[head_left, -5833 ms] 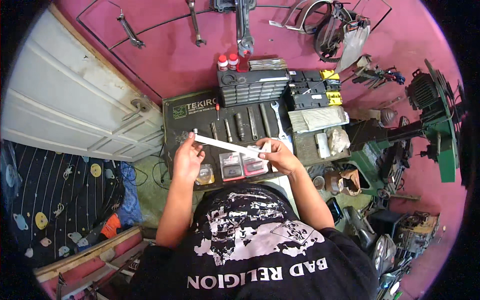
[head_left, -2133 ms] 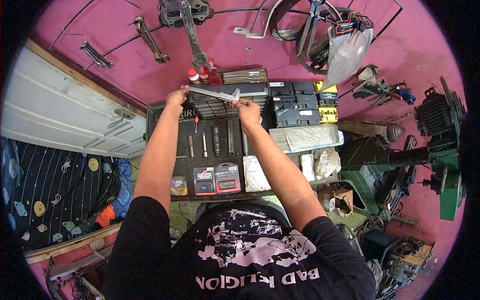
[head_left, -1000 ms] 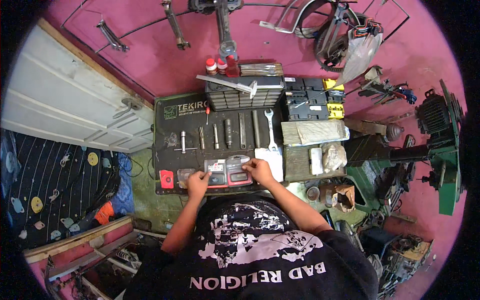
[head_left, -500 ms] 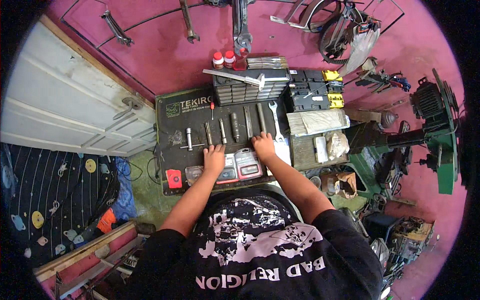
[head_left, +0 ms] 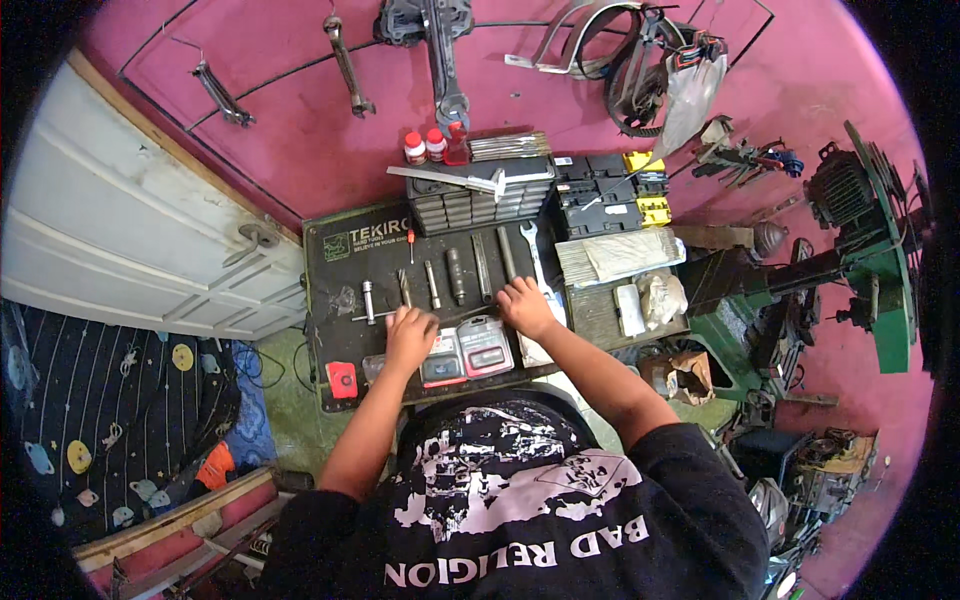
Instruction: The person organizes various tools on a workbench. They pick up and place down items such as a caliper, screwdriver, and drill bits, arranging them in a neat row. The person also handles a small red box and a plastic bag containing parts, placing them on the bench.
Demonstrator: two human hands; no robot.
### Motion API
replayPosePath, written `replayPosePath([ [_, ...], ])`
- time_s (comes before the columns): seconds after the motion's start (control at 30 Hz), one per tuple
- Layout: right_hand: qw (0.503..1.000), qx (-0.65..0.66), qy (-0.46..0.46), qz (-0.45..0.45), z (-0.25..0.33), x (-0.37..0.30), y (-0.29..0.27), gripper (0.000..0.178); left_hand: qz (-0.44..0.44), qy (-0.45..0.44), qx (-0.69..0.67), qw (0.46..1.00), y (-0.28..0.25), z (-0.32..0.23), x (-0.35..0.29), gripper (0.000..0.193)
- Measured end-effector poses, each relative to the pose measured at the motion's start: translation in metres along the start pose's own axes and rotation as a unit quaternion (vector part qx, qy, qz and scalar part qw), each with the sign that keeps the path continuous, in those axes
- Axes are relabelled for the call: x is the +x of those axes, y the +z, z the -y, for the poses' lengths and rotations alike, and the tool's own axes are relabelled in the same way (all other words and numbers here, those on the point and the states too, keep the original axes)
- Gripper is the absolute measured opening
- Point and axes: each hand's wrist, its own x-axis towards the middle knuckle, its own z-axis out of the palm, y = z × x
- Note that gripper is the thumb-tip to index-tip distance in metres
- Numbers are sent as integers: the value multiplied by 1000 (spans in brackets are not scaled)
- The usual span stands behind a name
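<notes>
Nearest the body, a left pack (head_left: 442, 363) and a right pack (head_left: 487, 347), both plastic, lie mostly between and just nearer than the 2 hands; they look light, stiff, rather slippery, best held by the edges. The left hand (head_left: 411, 336) and right hand (head_left: 525, 307) curl palm-down, pinching what, I cannot tell. Beyond lie a drill bit (head_left: 404, 289) and steel bar (head_left: 507, 253)

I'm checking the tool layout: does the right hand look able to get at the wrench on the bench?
Probably yes: the right hand is near the lower end of the wrench, and nothing lies over the wrench's upper part.
</notes>
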Motion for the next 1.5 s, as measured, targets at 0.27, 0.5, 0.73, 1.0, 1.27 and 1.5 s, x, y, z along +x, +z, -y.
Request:
replayPosePath([
  [0.27,948,284,140,-13,32,-56,-75,18,82,-265,-284,918,-25,5,-79,38],
  [0.5,864,407,294,42,11,-89,-59,33,88,-355,-335,868,-2,-35,-74,45],
  [0.73,933,248,260,-28,-26,-69,-134,13,124,-118,-242,955,-60,-71,-8,18],
  [1.0,981,-120,89,-123,-107,56,-196,9,-59,22,10,998,-115,-53,162,15],
  [1.27,975,-160,154,17,-189,166,-156,21,-103,-113,67,986,-85,-40,261,16],
  [1.5,974,-130,174,68,-201,177,-133,19,-96,-189,71,975,-62,-26,274,15],
])
